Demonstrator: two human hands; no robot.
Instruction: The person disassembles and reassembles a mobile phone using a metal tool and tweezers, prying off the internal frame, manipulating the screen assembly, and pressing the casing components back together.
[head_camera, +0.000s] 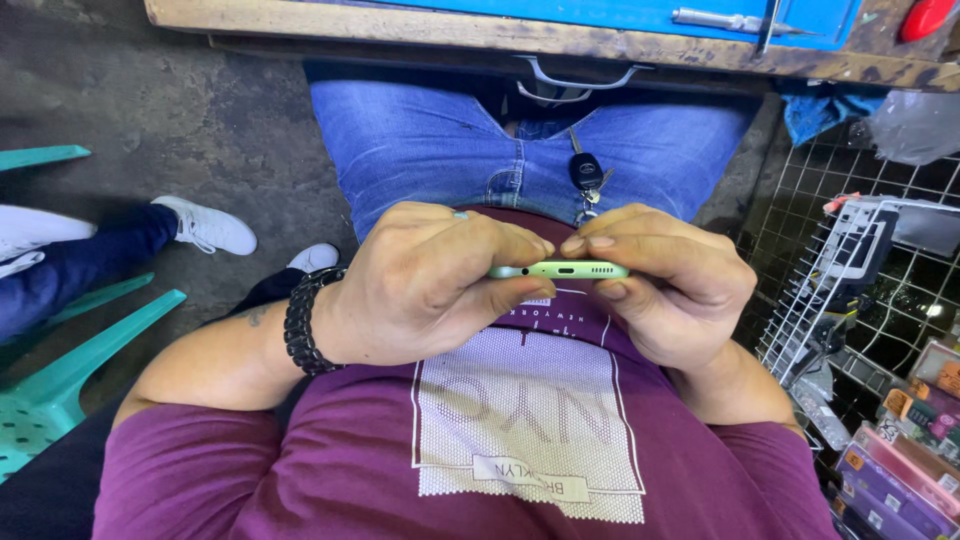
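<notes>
worn wood edges the workbench at the top of your view, and everything here sits in relation to the pale green smartphone you hold edge-on above your lap. the bench lies well beyond the phone, with a blue mat on it and a metal drawer handle under its lip. the concrete floor spreads to the left of the phone, where a teal plastic chair stands and another person's white sneaker rests. to the right of the phone a white wire rack leans, with small boxed goods below it. a car key hangs at your jeans just beyond the phone.

your left hand is curled closed around the phone's left end, thumb under and fingers over. your right hand pinches the right end the same way, fingertips meeting your left ones on the top face. a black beaded bracelet sits on your left wrist.

the risk, as i judge it: you hold the phone only by its thin edges, in the air, with nothing beneath but your lap and hard floor. a slip of either thumb, or a prying push that gives suddenly, could flip it out of your hands. pressing hard near the charging port could also flex the frame or crack the glass.
</notes>
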